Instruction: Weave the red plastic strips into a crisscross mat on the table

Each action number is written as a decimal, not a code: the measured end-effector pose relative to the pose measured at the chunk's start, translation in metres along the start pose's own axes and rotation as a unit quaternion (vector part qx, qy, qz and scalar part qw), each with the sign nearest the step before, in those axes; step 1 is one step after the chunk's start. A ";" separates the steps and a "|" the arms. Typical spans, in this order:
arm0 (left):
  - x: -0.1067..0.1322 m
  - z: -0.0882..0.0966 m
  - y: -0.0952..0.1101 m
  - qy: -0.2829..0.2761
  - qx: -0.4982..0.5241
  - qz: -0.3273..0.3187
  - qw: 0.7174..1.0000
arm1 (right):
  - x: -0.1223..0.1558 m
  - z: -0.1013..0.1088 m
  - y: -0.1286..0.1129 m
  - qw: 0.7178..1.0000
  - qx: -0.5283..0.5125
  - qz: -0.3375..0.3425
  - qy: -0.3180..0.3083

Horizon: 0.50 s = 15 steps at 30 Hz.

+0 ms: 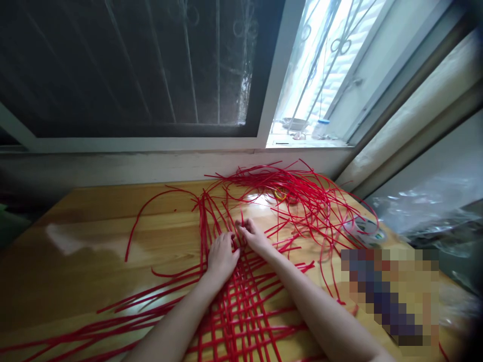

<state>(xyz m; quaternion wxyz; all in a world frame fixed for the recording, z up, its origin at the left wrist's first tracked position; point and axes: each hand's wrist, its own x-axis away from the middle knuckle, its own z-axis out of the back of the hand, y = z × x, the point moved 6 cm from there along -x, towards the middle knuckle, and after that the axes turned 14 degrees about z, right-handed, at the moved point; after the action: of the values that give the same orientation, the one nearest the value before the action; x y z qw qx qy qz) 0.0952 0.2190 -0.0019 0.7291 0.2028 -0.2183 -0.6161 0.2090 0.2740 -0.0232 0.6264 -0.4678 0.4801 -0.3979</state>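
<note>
A loose red lattice (236, 311) of crossing plastic strips lies on the wooden table, its ends fanning out to both sides and toward the window. My left hand (222, 256) rests on the far part of the lattice, fingers bent over the strips. Close beside it, my right hand (253, 236) pinches a red strip (242, 213) between thumb and fingers. Both hands nearly touch. My left fingertips partly cover the strips under them, so what they grip is hard to make out.
A tangled heap of red strips (294, 183) lies at the table's back right, with a yellow ring (279, 194) among it. A roll of clear tape (365, 231) sits near the right edge. Behind the wooden table (90, 226) stands a barred window (151, 65). A blurred patch hides something at lower right.
</note>
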 end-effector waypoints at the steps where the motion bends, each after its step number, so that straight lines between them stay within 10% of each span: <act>1: 0.000 0.000 0.000 -0.001 -0.001 -0.004 1.000 | 0.001 -0.001 0.000 1.000 -0.007 -0.004 -0.008; 15: 0.001 0.004 -0.001 -0.003 0.088 0.015 0.996 | 0.003 0.001 -0.023 0.959 -0.252 -0.096 -0.082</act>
<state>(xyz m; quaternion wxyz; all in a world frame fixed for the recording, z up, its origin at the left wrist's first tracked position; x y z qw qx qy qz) 0.0919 0.2173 0.0007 0.7167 0.2611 -0.2765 -0.5845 0.2098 0.2657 -0.0015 0.4844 -0.6855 0.4642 -0.2828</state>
